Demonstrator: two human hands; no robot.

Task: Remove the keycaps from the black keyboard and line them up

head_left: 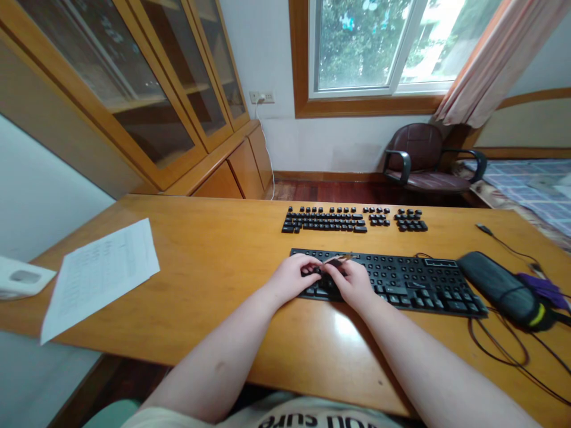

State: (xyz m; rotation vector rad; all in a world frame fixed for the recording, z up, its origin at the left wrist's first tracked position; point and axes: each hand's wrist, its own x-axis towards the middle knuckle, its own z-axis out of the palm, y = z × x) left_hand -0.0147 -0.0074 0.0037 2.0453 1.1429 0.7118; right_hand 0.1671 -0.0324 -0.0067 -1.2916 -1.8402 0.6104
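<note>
A black keyboard (428, 285) lies on the wooden desk in front of me. Many of its upper positions show bare switch posts, while keycaps sit along the lower row and on the number pad at right. My left hand (294, 278) rests over the keyboard's left end, fingers curled in around a dark spot; what they pinch is hidden. Beside it, my right hand (354, 282) is closed on a thin brownish tool (341, 259), whose kind I cannot make out. Behind the keyboard, loose black keycaps (328, 224) stand laid out in keyboard order.
A black padded case (504, 285) with cables (499, 351) lies at the right. A USB plug (484, 228) is near the back right edge. Printed paper (104, 267) and a white object (22, 278) occupy the left. Beyond the desk stands an office chair (419, 154).
</note>
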